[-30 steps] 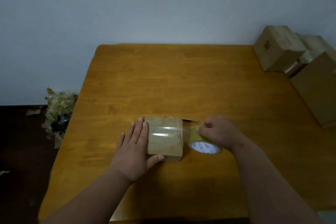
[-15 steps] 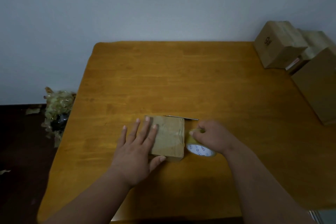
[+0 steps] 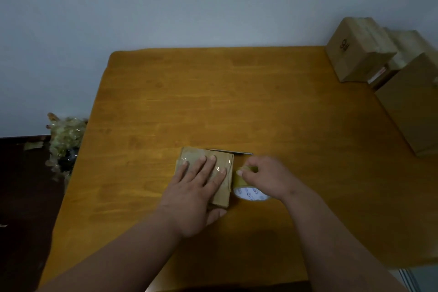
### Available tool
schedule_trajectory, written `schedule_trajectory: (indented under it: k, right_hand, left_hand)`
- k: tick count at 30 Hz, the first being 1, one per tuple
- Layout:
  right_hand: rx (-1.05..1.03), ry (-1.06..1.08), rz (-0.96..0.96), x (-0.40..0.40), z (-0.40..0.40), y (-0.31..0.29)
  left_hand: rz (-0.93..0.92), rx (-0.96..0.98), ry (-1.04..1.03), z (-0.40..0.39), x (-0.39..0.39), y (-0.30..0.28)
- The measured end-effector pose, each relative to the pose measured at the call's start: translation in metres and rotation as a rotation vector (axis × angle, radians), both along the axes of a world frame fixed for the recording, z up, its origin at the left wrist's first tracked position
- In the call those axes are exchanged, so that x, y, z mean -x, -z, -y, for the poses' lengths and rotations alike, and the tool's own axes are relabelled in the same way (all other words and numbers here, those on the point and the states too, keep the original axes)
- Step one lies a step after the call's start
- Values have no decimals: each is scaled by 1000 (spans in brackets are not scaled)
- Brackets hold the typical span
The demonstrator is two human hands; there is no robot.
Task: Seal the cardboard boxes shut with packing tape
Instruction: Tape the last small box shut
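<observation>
A person's left hand (image 3: pixel 193 194) lies flat, fingers straight & spread, pressing on top of a small brown cardboard box (image 3: pixel 222 173) w/ clear tape across it, on an orange-brown wooden table (image 3: pixel 213 102). Just right of the box, the right hand (image 3: pixel 263 176) curls round a yellowish packing-tape roll (image 3: pixel 248 191). A thin metal blade (image 3: pixel 233 151) lies beyond both hands; stacked brown cartons (image 3: pixel 360 54) sit far right.

A wooden table (image 3: pixel 237 102) with an orange-brown top and rounded far corners stood against a plain pale grey-blue wall (image 3: pixel 166 2). Left of the table the floor (image 3: pixel 23 197) was dark, and a heap of crumpled clear plastic (image 3: pixel 65 140) lay there beside the table's left edge, at the wall's foot. The light was dim and even.
</observation>
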State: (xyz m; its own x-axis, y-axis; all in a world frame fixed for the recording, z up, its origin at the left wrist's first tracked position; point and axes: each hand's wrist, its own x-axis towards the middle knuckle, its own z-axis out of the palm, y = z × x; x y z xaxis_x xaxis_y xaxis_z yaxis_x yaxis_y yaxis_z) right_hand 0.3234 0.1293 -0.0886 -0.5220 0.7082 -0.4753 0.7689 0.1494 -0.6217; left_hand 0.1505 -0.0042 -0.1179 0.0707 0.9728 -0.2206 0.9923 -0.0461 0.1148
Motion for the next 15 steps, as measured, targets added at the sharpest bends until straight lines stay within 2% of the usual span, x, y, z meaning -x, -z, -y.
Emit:
schedule_trajectory:
  k: [3, 9, 13, 15]
  right_hand:
    - [18, 19, -25, -1, -1, 1]
    - [103, 50, -88, -4, 0, 6]
    - [206, 249, -237, -19, -2, 12]
    - [349, 441, -420, -25, -6, 12]
  left_hand:
    - [4, -23, 21, -21, -6, -15]
    - [-113, 229, 89, -48, -13, -14]
    - [-66, 189, 88, -55, -6, -21]
    - [-3, 146, 41, -55, 0, -29]
